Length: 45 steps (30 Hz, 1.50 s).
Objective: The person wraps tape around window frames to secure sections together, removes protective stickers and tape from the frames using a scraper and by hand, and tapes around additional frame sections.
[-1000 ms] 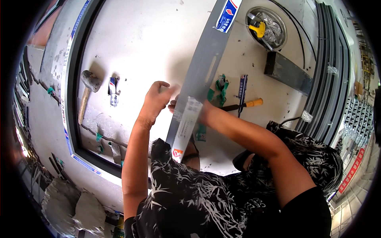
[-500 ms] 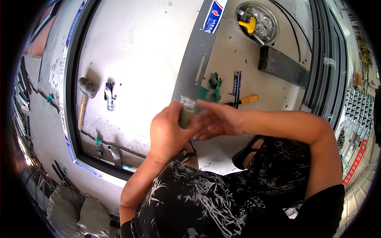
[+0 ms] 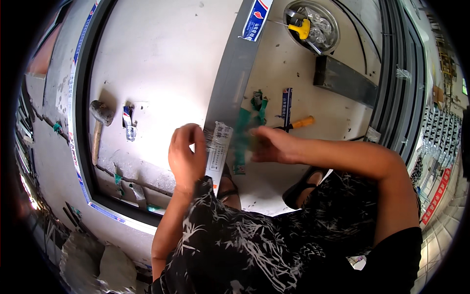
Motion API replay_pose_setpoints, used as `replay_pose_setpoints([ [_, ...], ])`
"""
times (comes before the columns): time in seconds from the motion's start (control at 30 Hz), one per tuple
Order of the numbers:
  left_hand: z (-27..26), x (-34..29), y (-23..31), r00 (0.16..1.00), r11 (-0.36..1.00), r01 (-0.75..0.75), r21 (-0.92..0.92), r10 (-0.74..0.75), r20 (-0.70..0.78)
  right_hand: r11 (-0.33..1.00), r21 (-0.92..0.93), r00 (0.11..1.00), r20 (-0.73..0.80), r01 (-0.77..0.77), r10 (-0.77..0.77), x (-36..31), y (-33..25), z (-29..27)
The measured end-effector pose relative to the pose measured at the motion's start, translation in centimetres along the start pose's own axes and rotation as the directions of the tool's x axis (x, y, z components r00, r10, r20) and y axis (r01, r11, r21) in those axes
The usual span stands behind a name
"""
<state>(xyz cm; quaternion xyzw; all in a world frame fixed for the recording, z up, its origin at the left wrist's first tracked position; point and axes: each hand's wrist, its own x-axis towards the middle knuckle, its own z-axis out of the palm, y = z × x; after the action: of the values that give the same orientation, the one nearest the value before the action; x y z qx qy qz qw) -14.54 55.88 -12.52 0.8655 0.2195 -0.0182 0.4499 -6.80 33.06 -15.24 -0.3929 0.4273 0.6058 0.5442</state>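
Note:
A long grey metal profile bar [image 3: 223, 93] runs toward me between my hands. White printed film [image 3: 220, 142] covers its near end, with wrinkled clear plastic on its left edge. My left hand [image 3: 187, 154] is beside that edge, fingers curled and thumb close to the index finger; whatever the fingertips hold is too small to make out. Right of the bar hangs or lies a green strip of film [image 3: 240, 159]. Beside it is my right hand [image 3: 276, 145], its fingertips smeared by motion and partly over green, so its grip is unclear.
A mallet [image 3: 101, 112] and a film scrap [image 3: 129, 122] lie left. To the right are an orange-handled tool [image 3: 302, 122], a blue strip [image 3: 286, 105], green scraps [image 3: 259, 105], a short dark profile [image 3: 345, 81] and a metal bowl [image 3: 337, 29] holding a yellow-handled tool [image 3: 301, 29].
My hands have come apart from a greenish, roll-like thing between them, the left moving left and the right slightly right. The printed film and green strip are now uncovered.

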Motion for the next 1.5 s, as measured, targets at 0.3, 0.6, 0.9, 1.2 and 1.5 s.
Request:
replay_pose_setpoints([
  [0.3,2.0,0.7,-6.9,0.895,0.884,0.408,-0.228,-0.339,0.288,0.997,-0.074,0.990,-0.143,0.001,-0.011,4.5,0.8,0.8],
  [0.6,-2.6,0.7,-4.5,0.864,0.753,0.472,-0.459,-0.292,0.411,0.510,-0.326,0.576,0.668,0.796,-0.471,10.3,-0.2,7.4],
  [0.9,-3.3,1.7,-1.3,0.893,0.921,0.389,-0.007,-0.375,0.250,0.969,0.068,0.840,0.487,0.239,-0.241,7.3,-3.0,10.9],
  [1.2,-2.8,5.4,-3.8,0.971,0.998,0.012,-0.057,0.002,0.240,0.988,0.146,0.754,0.645,0.042,-0.127,9.1,-2.2,10.7],
  [1.5,-1.7,4.4,-2.7,0.952,0.963,0.234,-0.132,-0.200,0.230,0.922,0.281,0.939,0.138,0.268,-0.315,8.1,0.1,8.4],
])
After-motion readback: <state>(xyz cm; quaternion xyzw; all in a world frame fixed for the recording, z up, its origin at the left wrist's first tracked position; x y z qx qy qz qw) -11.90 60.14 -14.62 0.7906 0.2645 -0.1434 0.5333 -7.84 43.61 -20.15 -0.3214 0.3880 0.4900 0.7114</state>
